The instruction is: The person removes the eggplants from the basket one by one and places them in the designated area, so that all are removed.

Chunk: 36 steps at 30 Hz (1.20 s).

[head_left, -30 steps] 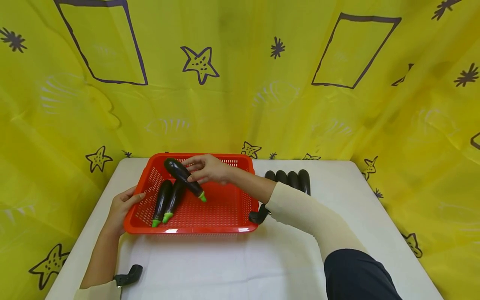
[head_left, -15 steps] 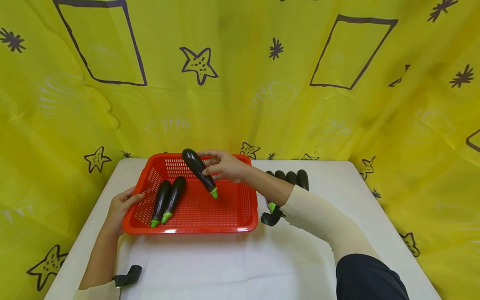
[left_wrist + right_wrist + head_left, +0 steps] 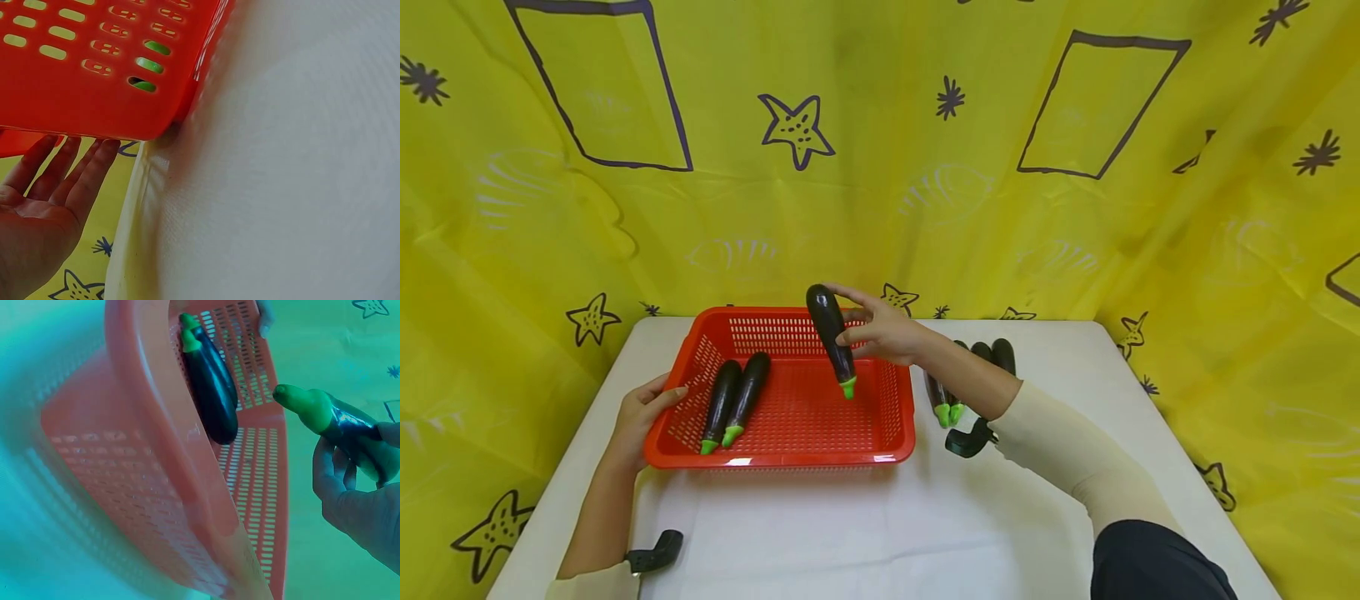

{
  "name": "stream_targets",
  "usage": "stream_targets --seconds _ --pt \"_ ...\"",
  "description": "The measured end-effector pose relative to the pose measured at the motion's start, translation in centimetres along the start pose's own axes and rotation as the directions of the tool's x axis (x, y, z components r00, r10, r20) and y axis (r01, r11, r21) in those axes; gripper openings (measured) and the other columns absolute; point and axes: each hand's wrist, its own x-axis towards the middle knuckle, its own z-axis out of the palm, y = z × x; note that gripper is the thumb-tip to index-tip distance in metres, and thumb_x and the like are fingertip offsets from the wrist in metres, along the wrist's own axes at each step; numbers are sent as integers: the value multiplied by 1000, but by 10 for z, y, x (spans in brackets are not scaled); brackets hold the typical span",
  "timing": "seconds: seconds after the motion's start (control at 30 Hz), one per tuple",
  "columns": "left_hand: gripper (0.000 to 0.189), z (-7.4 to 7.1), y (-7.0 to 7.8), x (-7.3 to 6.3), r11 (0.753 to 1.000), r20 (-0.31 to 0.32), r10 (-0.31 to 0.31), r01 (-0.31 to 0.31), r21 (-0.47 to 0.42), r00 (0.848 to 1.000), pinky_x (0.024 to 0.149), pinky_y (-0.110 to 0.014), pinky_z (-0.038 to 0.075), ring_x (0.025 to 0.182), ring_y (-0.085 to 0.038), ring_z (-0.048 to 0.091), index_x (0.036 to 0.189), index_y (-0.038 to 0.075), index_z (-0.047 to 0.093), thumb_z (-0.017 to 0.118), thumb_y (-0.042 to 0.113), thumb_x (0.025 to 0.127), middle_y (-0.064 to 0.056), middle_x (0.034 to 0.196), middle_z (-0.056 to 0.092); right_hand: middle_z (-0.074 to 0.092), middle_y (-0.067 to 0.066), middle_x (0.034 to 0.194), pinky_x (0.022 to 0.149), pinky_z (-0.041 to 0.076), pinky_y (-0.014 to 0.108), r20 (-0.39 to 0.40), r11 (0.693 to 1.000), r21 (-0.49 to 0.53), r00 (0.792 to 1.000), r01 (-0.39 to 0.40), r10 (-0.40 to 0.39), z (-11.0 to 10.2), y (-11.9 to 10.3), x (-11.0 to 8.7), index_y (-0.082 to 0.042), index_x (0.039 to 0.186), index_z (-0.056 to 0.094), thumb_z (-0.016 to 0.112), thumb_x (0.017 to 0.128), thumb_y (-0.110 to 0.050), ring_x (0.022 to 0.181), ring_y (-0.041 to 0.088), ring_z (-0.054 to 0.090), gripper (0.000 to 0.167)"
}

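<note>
My right hand (image 3: 887, 329) grips a dark purple eggplant (image 3: 831, 333) over the right part of a red plastic basket (image 3: 820, 458). This eggplant tilts, its green stem end pointing down. The right wrist view shows fingers and thumb around the held eggplant (image 3: 353, 428). On the basket's left side, my left hand (image 3: 643, 412) holds the rim, thumb over the top; the left wrist view has its fingers (image 3: 78, 178) along the rim's underside. Two eggplants, a left one (image 3: 721, 404) and a right one (image 3: 748, 396), lie side by side inside the basket.
Several more eggplants (image 3: 1003, 357) lie in a row on the white table (image 3: 790, 533) right of the basket, partly hidden by my right forearm. A yellow curtain (image 3: 865, 225) with drawn stars hangs behind the table and along its sides.
My right hand has moved right with the eggplant, away from the two lying in the basket, and the eggplant has turned more upright. The left hand has stayed on the rim.
</note>
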Motion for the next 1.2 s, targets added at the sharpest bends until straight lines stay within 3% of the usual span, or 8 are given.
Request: stream_targets --seconds 0.13,0.33,0.6,0.83,1.03,1.2 --pt "27 0 0 0 1000 4 6 -6 11 1000 76 -30 63 92 -13 74 130 17 70 59 9 107 5 109 73 46 29 143 91 60 52 -21 999 1 999 36 -36 -9 -2 -10 -19 166 26 55 92 15 120 41 55 87" --pt "26 -1 0 -1 1000 21 12 -12 21 1000 77 -30 63 93 -12 74 127 24 70 58 11 108 6 111 73 53 22 133 83 60 45 -93 997 42 994 66 -62 -25 -5 -27 -21 160 32 56 93 11 110 36 59 78" --pt "30 -1 0 1 1000 5 -2 2 9 1000 76 -29 63 92 -13 74 136 12 66 58 9 108 5 110 73 52 23 140 92 59 50 -154 995 34 985 90 -83 -45 -5 -51 -21 163 30 56 97 9 111 33 63 76" --pt "28 -1 0 2 1000 3 -1 0 9 1000 76 -29 63 93 -13 74 133 15 68 58 9 108 6 110 73 41 25 152 94 58 51 -192 991 -50 973 124 -131 -57 0 -70 -15 166 28 57 99 7 121 36 58 76" --pt "27 0 -2 0 1000 26 19 -20 7 999 77 -30 63 95 -13 74 131 18 70 58 10 108 5 112 73 35 24 159 98 57 46 -264 977 -184 953 105 -152 -68 10 -86 -23 168 26 61 100 2 130 45 50 81" --pt "28 -1 -3 0 1000 37 25 -25 12 999 78 -30 63 95 -12 74 129 22 71 58 11 108 6 112 73 34 25 160 97 58 43 -318 968 -238 936 75 -151 -73 15 -98 -26 168 27 63 101 -1 131 45 52 80"
